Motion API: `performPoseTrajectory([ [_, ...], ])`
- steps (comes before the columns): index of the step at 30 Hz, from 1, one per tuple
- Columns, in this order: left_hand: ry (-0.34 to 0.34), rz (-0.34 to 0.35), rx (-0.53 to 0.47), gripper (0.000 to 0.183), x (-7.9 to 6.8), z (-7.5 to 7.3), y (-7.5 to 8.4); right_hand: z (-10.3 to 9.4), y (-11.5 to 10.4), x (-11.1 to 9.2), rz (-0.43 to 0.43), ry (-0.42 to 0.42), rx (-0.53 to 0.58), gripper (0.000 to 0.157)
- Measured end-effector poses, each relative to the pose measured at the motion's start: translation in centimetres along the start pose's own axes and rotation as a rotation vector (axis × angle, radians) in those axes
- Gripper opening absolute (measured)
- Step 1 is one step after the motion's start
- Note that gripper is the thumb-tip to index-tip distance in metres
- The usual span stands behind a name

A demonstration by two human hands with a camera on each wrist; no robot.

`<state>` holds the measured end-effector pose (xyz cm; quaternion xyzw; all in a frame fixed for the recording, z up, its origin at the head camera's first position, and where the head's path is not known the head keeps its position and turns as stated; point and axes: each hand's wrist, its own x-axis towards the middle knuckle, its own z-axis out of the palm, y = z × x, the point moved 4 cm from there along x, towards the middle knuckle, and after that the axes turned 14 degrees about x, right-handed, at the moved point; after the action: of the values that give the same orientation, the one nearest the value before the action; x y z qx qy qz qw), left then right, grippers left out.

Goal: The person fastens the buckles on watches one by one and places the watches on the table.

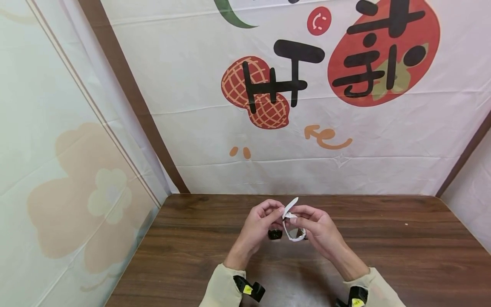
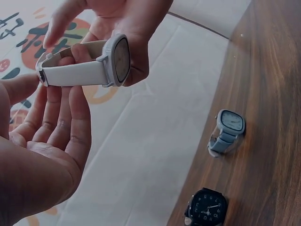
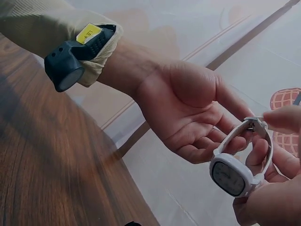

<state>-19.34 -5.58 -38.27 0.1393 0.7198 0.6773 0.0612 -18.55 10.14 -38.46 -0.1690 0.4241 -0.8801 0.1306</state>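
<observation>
A white wristwatch [image 1: 298,236] is held up between both hands, its strap bent into a loop. My left hand [image 1: 261,219] pinches the strap at the buckle, with thumb on one side and fingers beneath, as the left wrist view shows. My right hand [image 1: 320,228] grips the watch near its case [image 3: 230,175], and some fingertips reach inside the loop. The dial faces away from the buckle. Below the hands, a black watch [image 2: 207,207] and a watch with a blue-grey strap [image 2: 225,141] sit on the table.
The dark wood-grain table [image 1: 184,256] stretches out under both hands. A white printed cloth backdrop [image 1: 207,128] rises behind its far edge, and a flowered cloth panel [image 1: 76,170] hangs at the left. A small pale speck [image 1: 406,224] lies on the right part of the table.
</observation>
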Motion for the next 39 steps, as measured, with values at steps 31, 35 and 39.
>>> performPoseTrajectory([
  [31,-0.034,-0.071,-0.026,0.019,0.2,0.2,-0.6,-0.7,0.4,0.1,-0.01,0.076,-0.196,0.016],
  [35,-0.104,-0.066,-0.135,0.015,0.3,0.3,-0.8,-0.2,0.0,0.0,-0.021,0.159,-0.323,0.026],
  [39,-0.171,-0.047,-0.222,0.02,0.2,0.2,-1.0,0.6,-0.4,-0.3,-0.043,0.195,-0.395,0.031],
])
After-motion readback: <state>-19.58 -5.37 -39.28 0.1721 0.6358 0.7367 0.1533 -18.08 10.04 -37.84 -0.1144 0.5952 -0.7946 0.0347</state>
